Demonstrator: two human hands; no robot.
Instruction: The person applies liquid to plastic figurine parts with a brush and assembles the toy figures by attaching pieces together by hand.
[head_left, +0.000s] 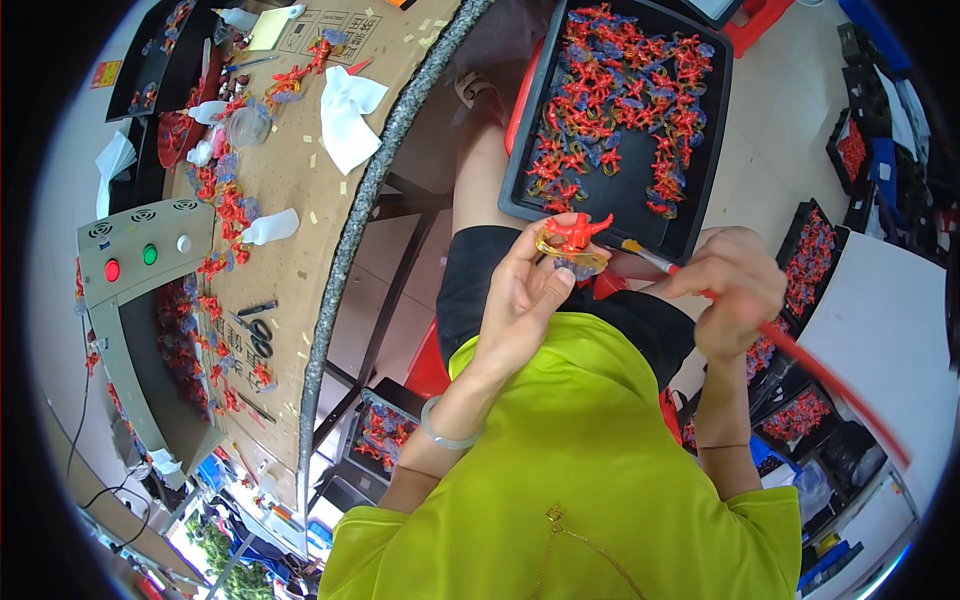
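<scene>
My left hand (525, 290) pinches a small figurine (576, 232), red on top with a clear yellow ring and a clear purplish base, over my lap. In my right hand (735, 285) is a paintbrush (825, 375) with a long red handle. Its yellowish bristle tip points at the figurine from the right, a short gap away. Just beyond both hands lies a black tray (610, 200) with many similar red, yellow and purple figurines (630, 90) in rows.
To the left is a cardboard-covered table (300, 220) with a dark rough edge. It bears a grey machine with buttons (150, 250), a white squeeze bottle (270, 228), white tissue (350, 115), scissors (261, 338) and more figurines. Black trays of figurines (810, 255) stand at right.
</scene>
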